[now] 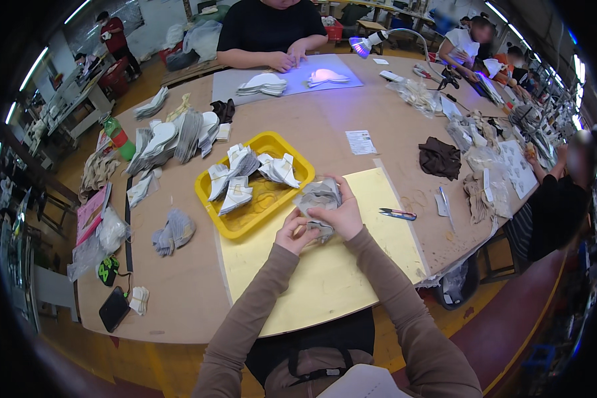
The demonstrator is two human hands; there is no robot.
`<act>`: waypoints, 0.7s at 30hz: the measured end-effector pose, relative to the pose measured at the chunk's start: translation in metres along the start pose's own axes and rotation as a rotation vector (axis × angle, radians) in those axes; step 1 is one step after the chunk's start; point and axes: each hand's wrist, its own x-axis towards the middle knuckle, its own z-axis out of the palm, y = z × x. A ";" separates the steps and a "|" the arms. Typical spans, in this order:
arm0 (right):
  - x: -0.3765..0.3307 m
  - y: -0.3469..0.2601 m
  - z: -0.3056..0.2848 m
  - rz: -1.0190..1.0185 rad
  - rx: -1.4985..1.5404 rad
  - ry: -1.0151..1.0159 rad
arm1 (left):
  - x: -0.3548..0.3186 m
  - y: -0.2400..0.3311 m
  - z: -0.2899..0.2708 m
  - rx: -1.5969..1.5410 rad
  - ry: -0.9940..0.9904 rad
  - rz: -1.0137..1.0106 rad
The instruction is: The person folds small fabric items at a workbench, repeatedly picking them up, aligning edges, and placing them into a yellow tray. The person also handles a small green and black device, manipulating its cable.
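Both hands hold a stack of grey cut fabric pieces [320, 196] above a yellow sheet on the table. My left hand [295, 232] grips its lower left edge with bent fingers. Along its right side wraps my right hand [341, 213], thumb laid across the front. Just left of the stack is a yellow tray [229, 229]. Several banded bundles of white and grey cut pieces [236, 196] lie in it, with loose rubber bands on its bottom. To the right of my hands, thread snips [398, 213] rest on the yellow sheet [371, 259].
Stacked fabric pieces [172, 136] and a green bottle [118, 136] stand far left. A grey bundle [174, 232] and a phone [115, 309] lie nearer. Across the table a person [272, 33] works under a lamp [368, 44]. Dark cloth [439, 158] and a pen [446, 207] lie right.
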 end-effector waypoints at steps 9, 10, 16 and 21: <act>-0.010 0.011 0.013 -0.021 0.249 -0.204 | -0.005 0.011 0.004 0.193 0.003 0.070; -0.009 0.012 0.013 -0.014 0.282 -0.244 | -0.004 0.010 0.001 0.281 0.045 0.158; -0.015 0.006 0.019 -0.159 0.171 -0.048 | 0.000 0.017 -0.005 0.422 0.152 0.315; -0.010 0.027 0.016 -0.156 -0.219 -0.068 | 0.011 0.019 -0.007 0.900 -0.011 0.359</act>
